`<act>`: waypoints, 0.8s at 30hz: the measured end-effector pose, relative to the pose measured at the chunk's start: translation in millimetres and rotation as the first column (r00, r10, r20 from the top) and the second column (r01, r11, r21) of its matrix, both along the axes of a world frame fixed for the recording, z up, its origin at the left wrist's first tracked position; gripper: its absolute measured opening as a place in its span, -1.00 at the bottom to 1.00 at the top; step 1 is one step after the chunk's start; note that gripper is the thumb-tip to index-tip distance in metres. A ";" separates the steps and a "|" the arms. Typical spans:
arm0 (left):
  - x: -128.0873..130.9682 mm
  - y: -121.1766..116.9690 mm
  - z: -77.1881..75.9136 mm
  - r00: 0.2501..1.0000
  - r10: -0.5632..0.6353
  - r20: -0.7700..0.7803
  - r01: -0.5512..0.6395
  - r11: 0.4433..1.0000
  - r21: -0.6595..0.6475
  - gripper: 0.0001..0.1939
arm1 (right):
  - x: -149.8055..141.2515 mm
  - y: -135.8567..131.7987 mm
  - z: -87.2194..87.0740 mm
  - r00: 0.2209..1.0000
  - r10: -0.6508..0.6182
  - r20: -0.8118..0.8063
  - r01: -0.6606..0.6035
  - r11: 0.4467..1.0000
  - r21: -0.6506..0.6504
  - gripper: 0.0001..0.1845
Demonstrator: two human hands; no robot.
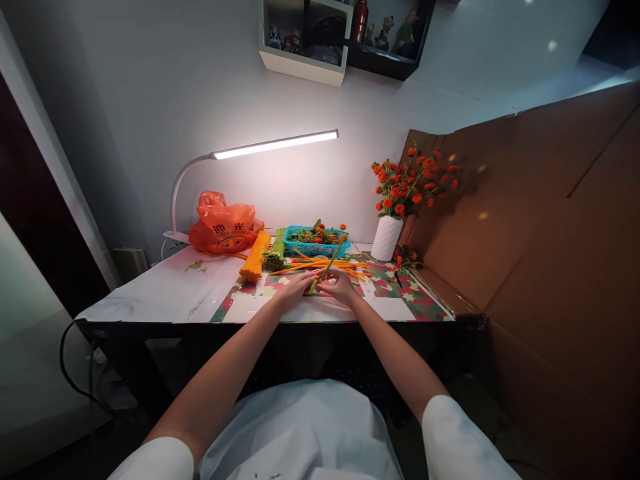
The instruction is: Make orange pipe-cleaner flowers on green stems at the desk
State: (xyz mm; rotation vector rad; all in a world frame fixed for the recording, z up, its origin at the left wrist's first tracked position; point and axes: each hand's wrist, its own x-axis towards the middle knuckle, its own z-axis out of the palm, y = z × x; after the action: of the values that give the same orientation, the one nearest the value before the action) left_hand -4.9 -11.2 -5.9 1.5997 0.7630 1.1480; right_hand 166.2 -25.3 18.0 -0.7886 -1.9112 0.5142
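Over the front of the table, my left hand (pixel 294 289) and my right hand (pixel 342 287) come close together, fingers closed around a green fuzzy pipe-cleaner stem (pixel 334 256). The stem tilts up and to the right, its upper end passing in front of the blue basket. Its lower end shows between my fingertips, partly covered by them. Just behind my hands lie several loose orange pipe cleaners (pixel 299 265). A thick orange pipe-cleaner bundle (pixel 257 255) and a green pipe-cleaner bundle (pixel 275 257) rest to the left.
The blue basket (pixel 311 251) holds small orange flowers with green stems. A white ribbed vase (pixel 387 239) of orange flowers stands at right, near a cardboard wall (pixel 540 220). At back left are an orange plastic bag (pixel 225 227) and a lit lamp (pixel 275 144).
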 end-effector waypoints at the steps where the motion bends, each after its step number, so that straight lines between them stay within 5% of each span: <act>1: -0.4 -1.1 0.8 1.000 -0.023 -0.012 0.023 1.000 0.001 -0.68 | -0.5 0.5 1.4 1.000 0.023 -0.010 -0.022 0.999 0.023 -0.87; 9: -1.9 3.8 -4.1 0.984 -0.178 0.025 0.179 0.979 -0.095 -0.74 | 2.0 8.1 2.0 0.994 0.068 -0.082 -0.069 0.998 -0.014 -0.80; 15: -1.6 -1.3 -0.6 0.969 -0.212 0.127 0.230 0.961 -0.152 -0.56 | 2.2 7.4 0.5 0.994 0.066 -0.085 -0.065 0.998 0.020 -0.83; 24: 2.2 4.5 -7.0 0.999 -0.048 0.011 0.048 0.998 -0.027 -0.59 | -14.9 0.4 -5.0 0.970 -0.217 -0.109 0.217 0.976 -0.015 -0.93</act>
State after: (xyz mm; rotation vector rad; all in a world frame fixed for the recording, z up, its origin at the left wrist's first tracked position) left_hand -2.7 -6.7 -12.9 1.5796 0.7270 1.1063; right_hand 151.2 -24.8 13.1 -0.9395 -1.6984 0.4163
